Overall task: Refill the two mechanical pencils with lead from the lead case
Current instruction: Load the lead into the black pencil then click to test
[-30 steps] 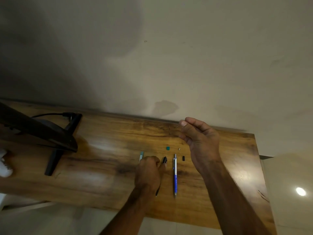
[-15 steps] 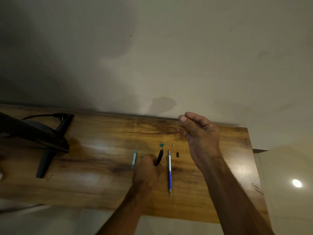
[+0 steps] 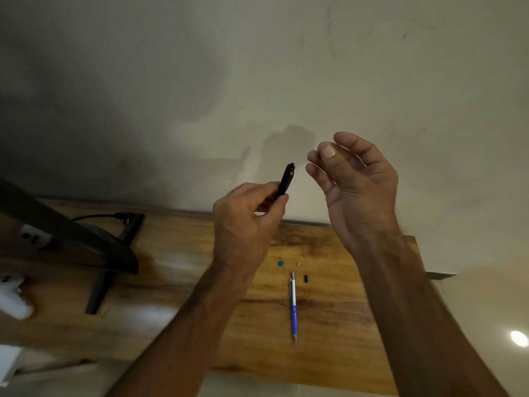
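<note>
My left hand (image 3: 246,224) is shut on the black mechanical pencil (image 3: 287,179) and holds it up above the desk, its top end tilted toward my right hand. My right hand (image 3: 357,187) hovers close to the right of that end, thumb pressed to forefinger; anything in the pinch is too thin to see. The blue mechanical pencil (image 3: 293,308) lies on the wooden desk (image 3: 343,325), tip toward me. A small teal cap (image 3: 281,263), a tiny white piece (image 3: 298,264) and a short black cap (image 3: 306,278) lie beyond it. My left arm hides the lead case.
A dark monitor on a black stand (image 3: 108,270) with a cable (image 3: 97,216) fills the desk's left part. A white object (image 3: 14,302) sits at the far left edge. The desk ends on the right near its corner (image 3: 413,239); a plain wall rises behind.
My left hand has lifted the black pencil off the desk and raised it in front of the wall. My right hand has risen with it and stays close to the pencil's top.
</note>
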